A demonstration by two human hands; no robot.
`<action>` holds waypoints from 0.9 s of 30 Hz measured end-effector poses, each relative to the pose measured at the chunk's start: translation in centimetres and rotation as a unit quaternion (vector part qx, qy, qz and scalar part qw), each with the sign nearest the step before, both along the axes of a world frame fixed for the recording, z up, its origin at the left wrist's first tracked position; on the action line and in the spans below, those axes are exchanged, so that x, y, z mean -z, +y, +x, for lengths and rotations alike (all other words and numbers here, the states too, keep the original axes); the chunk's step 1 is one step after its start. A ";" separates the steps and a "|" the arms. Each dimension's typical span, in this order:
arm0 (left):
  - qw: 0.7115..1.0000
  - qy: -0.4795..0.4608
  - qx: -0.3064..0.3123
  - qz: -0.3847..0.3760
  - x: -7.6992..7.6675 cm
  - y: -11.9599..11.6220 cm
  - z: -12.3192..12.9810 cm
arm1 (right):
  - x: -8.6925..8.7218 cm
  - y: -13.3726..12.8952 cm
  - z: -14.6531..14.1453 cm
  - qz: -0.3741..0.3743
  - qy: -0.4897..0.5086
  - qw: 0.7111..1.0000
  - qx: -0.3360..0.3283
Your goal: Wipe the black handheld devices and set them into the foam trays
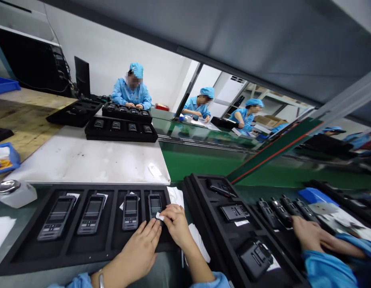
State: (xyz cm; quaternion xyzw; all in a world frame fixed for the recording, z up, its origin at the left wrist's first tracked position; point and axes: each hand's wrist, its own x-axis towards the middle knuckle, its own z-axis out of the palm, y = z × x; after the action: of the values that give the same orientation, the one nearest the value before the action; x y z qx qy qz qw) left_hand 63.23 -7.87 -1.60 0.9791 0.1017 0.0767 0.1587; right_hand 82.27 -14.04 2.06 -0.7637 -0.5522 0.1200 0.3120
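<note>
My right hand is closed in a pinch on a small white wipe, against the lower part of a black handheld radio. My left hand lies with its fingers stretched out, the fingertips at the lower end of that same radio, whose keypad is mostly covered. The radio sits in the rightmost compartment of a black foam tray. Three more sit in the same tray: a radio next to my fingers, another radio and the leftmost radio. White paper slips show beneath them.
White tissues lie by the tray's right edge. Right of them stands a stacked black tray with radios. A co-worker's hand touches another tray at right. A white bottle stands left. A slanted green post and overhead shelf frame the bench.
</note>
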 end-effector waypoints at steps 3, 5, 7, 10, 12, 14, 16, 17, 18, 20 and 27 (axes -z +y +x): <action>1.000 -0.002 -0.004 0.008 -0.3 -0.1 0.0 | -0.4 0.0 -0.4 -0.013 -0.012 1.000 0.006; 1.000 0.000 0.001 0.012 -0.3 -0.1 0.0 | -0.7 0.8 -0.6 -0.021 -0.018 1.000 0.007; 1.000 0.004 0.005 0.014 -0.5 0.0 0.0 | -0.9 1.9 -0.8 -0.026 -0.026 0.999 0.007; 1.000 -0.002 -0.003 0.012 -1.0 -0.1 -0.2 | -0.9 3.1 -1.5 -0.036 -0.036 0.999 -0.003; 1.000 -0.014 -0.008 0.008 -1.6 -0.1 -0.4 | -1.0 3.1 -2.0 -0.047 -0.042 0.998 -0.017; 1.000 -0.021 -0.006 0.003 -2.2 -0.1 -0.6 | -1.1 2.8 -2.2 -0.058 -0.049 0.997 -0.029; 1.000 -0.020 0.000 -0.001 -2.6 -0.1 -0.8 | -1.5 2.5 -2.1 -0.069 -0.056 0.995 -0.038; 1.000 -0.020 0.001 -0.002 -2.8 -0.1 -1.0 | -1.7 2.4 -2.0 -0.074 -0.062 0.994 -0.042; 1.000 -0.021 0.002 -0.002 -2.9 -0.1 -1.1 | -1.9 2.2 -1.8 -0.076 -0.071 0.994 -0.038; 0.999 -0.032 0.000 -0.007 -3.2 -0.2 -1.5 | -2.0 1.7 -1.5 -0.059 -0.075 0.995 -0.006; 0.946 -0.178 -0.036 -0.267 -3.5 -0.1 -3.2 | 1.1 -4.4 -3.5 0.115 0.194 0.954 0.198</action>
State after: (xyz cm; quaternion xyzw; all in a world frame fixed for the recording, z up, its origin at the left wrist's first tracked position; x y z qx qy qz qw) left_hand 60.08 -7.95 1.90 0.8670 0.1241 0.2256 0.4267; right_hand 78.81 -18.41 0.97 -0.7787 -0.3289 0.1369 0.5164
